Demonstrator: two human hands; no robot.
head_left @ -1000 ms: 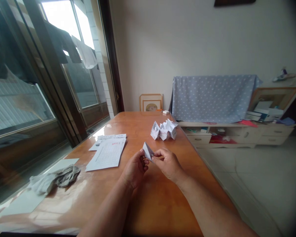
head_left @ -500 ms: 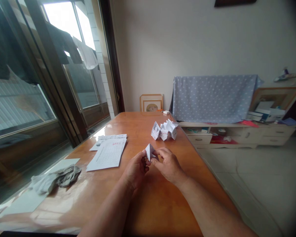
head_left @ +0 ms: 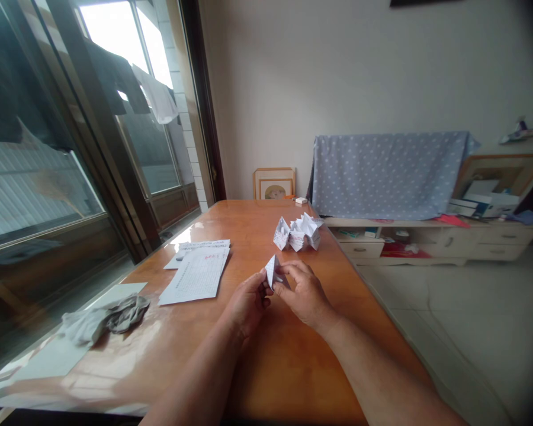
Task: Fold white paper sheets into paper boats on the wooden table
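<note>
A small piece of folded white paper [head_left: 272, 272] with a pointed top is held up above the table, between both hands. My left hand [head_left: 249, 303] is closed on its left and lower side, with the fingers curled behind it. From the right, my right hand [head_left: 305, 293] pinches the same paper between thumb and fingers. Parts of the paper are covered by the fingertips. Just beyond the hands, several folded paper shapes [head_left: 296, 233] with printed writing stand close together on the table.
The brown wooden table [head_left: 253, 222] bears a stack of written sheets [head_left: 195, 275] at left. Nearer lies a crumpled grey cloth [head_left: 127, 313] on a pale sheet. A small white box [head_left: 301, 201] sits at the far edge. Right of the table stands a low white cabinet [head_left: 446, 242].
The whole view has shifted slightly. Both hands keep their hold on the folded paper, which appears turned a little, and the other things lie as before.
</note>
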